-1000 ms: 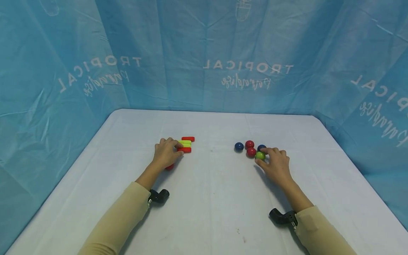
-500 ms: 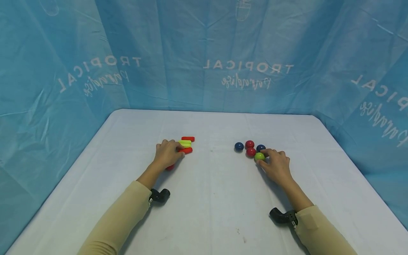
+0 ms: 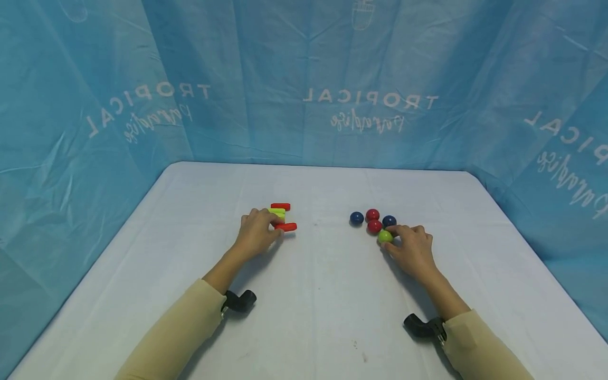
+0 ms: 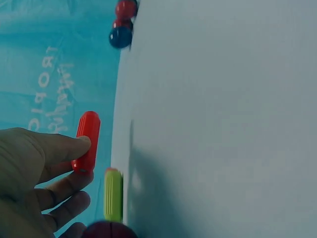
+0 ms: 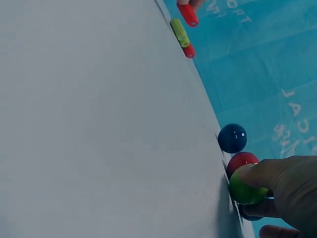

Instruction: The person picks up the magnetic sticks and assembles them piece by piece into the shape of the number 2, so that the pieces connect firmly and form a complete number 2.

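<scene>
My left hand (image 3: 258,232) pinches a short red ribbed cylinder (image 4: 88,141) between thumb and fingertips, held above the white table in the left wrist view. Just behind it lie yellow-green cylinders (image 3: 277,211) of the same kind, with another red cylinder (image 3: 280,206) beyond them. On the other side, my right hand (image 3: 412,249) holds a glossy green ball (image 3: 385,236) between thumb and fingers. Beside that ball sit two red balls (image 3: 374,226) and two dark blue balls (image 3: 356,218). In the right wrist view the green ball (image 5: 246,187) partly covers a red one.
A white cloth (image 3: 313,295) covers the table. Blue printed sheeting (image 3: 304,79) rises behind and along both sides. In the left wrist view, a dark red rounded end (image 4: 109,230) shows at the bottom edge.
My left hand has moved slightly right and lifted the red cylinder away from the yellow-green ones. My right hand has drawn the green ball a little toward me, away from the other balls.
</scene>
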Motion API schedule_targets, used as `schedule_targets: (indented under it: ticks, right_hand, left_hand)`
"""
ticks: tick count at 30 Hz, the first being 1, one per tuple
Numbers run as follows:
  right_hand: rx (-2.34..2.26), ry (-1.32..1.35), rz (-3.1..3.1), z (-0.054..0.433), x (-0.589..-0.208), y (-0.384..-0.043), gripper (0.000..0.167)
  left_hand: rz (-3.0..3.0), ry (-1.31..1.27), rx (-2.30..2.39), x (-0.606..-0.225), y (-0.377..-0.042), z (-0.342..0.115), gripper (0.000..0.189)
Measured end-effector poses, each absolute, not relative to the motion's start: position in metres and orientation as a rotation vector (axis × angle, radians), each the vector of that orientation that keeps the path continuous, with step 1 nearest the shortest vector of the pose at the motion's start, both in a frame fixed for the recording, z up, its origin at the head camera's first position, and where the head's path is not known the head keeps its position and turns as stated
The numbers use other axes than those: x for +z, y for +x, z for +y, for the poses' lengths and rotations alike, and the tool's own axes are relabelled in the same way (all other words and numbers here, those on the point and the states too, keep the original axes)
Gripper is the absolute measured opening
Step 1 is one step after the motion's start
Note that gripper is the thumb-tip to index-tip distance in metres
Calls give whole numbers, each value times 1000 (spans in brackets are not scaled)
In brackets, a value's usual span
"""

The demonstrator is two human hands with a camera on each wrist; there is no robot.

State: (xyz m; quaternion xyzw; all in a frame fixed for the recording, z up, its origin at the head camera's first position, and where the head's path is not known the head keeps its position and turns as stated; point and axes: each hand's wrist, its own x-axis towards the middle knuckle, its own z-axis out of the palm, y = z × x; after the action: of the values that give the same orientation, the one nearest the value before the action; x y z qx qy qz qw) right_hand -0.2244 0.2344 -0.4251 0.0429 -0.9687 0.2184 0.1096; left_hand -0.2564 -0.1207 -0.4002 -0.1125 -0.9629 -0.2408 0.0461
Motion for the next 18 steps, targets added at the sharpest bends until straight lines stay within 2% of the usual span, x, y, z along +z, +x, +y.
schedule_targets:
  ticks: [10,18]
  right_hand:
    - [583,267,-2810,219,-426,-200,40]
    - [658,413,-2786,202,-428,-188,42]
  left_hand:
    - [-2883,-423,-1027,-401,-220,-89,22]
    - [-2886,-482,-1212,-410,-203,-72,21]
